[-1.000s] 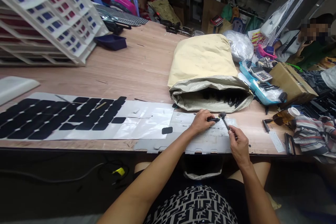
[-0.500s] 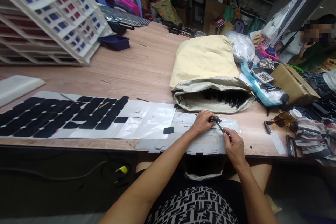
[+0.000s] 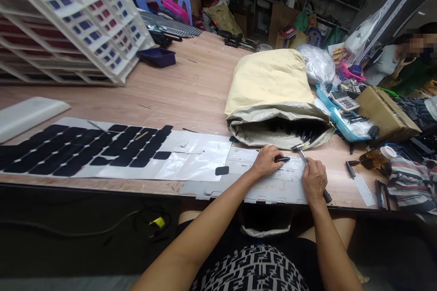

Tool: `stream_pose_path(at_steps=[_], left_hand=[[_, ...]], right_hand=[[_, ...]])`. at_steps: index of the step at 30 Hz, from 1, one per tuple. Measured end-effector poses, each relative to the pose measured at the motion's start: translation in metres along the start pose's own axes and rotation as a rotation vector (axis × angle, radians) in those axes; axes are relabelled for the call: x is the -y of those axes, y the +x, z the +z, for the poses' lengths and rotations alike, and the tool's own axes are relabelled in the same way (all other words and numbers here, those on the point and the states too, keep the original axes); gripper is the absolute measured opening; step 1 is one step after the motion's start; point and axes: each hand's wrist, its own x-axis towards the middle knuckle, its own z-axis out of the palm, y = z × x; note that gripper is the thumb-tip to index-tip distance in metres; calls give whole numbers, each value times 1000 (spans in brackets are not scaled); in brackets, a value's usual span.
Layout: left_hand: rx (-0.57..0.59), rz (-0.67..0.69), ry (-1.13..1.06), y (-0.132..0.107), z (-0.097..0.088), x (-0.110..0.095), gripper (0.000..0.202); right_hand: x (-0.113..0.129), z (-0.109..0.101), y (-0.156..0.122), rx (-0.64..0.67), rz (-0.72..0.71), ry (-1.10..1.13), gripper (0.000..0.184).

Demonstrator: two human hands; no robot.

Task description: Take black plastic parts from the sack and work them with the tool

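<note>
My right hand (image 3: 314, 179) is wrapped around the handle of a small hammer (image 3: 303, 154), its metal head pointing away from me beside the sack's mouth. My left hand (image 3: 268, 161) is closed on a small black stick-like part (image 3: 282, 159), which lies low over a grey-white board (image 3: 276, 186) at the table's front edge. Just beyond both hands rests a cream woven sack (image 3: 273, 82), its open mouth facing me with many black pieces (image 3: 307, 134) inside.
To the left, a white sheet (image 3: 191, 154) bears rows of black rounded pads (image 3: 82, 145). A white plastic crate (image 3: 112, 54) stands behind it. On the right are blue baskets (image 3: 351, 129), a calculator (image 3: 344, 100), a cardboard box (image 3: 385, 113) and a brown bottle (image 3: 373, 157). A person (image 3: 385, 63) sits beyond.
The hammer has moved right, away from my left hand, and its head now sits apart from the black part. My right hand has shifted right with it. The view has moved slightly.
</note>
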Motion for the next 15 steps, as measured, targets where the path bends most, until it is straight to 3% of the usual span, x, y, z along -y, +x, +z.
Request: stream_pose_path(at_steps=[7, 12, 15], left_hand=[[76, 151, -21, -13, -12, -13, 14], [300, 366, -76, -68, -19, -33, 19], [367, 413, -29, -95, -16, -40, 20]], right_hand=[[6, -2, -4, -4, -37, -98, 27], [8, -5, -5, -20, -37, -126, 27], [8, -4, -6, -16, -34, -128, 26]])
